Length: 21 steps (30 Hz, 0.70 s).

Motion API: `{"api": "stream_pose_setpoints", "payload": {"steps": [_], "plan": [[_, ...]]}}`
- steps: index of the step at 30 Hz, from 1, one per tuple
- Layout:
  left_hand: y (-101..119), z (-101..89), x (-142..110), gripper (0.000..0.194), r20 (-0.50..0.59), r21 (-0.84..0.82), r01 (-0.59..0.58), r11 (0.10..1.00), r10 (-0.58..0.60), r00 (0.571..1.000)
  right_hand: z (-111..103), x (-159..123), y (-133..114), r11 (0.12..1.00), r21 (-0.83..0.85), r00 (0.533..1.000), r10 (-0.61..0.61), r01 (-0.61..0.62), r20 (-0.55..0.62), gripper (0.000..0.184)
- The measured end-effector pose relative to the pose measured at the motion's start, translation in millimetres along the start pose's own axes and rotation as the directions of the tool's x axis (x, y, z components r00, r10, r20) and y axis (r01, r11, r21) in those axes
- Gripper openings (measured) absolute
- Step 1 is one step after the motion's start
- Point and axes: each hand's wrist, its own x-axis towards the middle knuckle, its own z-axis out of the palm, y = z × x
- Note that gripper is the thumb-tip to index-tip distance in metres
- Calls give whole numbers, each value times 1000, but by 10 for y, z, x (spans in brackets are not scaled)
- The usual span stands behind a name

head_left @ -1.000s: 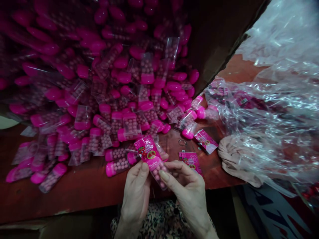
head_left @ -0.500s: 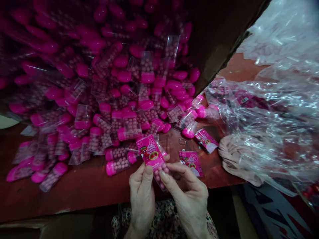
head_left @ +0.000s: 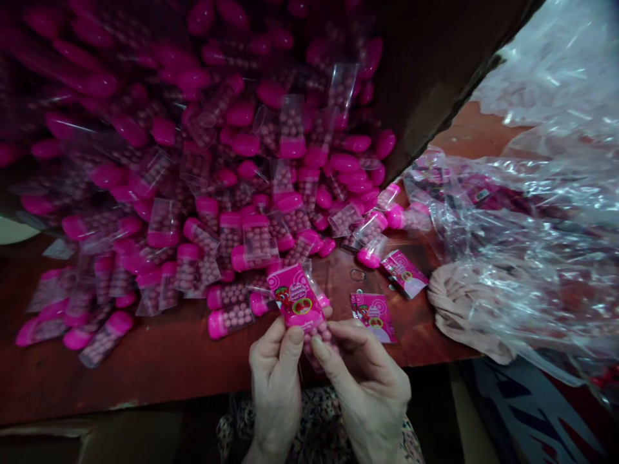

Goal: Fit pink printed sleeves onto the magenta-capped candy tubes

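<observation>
Beyond the grip, a red-brown wooden table (head_left: 169, 380) carries heaped, pink-capped clear bottles. Left hand (head_left: 275, 393) and right hand (head_left: 372, 393), both nearly closed, pinch one clear plastic bottle of pink balls (head_left: 320, 340) between them, its long axis slanting away leftward; the glossy pink printed sleeve (head_left: 298, 299) tops its far end, left thumb nearer.

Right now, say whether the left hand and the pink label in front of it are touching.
Touching. The head view shows the left hand's thumb over the lower edge of the pink label.
</observation>
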Motion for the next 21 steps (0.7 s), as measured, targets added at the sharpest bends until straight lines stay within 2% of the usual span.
{"api": "stream_pose_setpoints", "payload": {"steps": [6, 12, 16, 21], "plan": [[3, -10, 13, 17, 48, -30, 22, 999, -21, 999, 58, 52, -80, 996, 73, 998, 60, -58, -12, 13], [120, 4, 71, 24, 100, -144, 60, 988, -46, 994, 17, 83, -37, 995, 31, 991, 90, -93, 102, 11], [116, 41, 76, 11, 82, -107, 136, 985, -128, 988, 29, 74, -34, 999, -49, 998, -2, 5, 59, 13], [76, 69, 60, 15, 112, -121, 179, 976, -166, 980, 62, 61, -57, 982, -132, 990, -137, 133, -25, 14]]}}
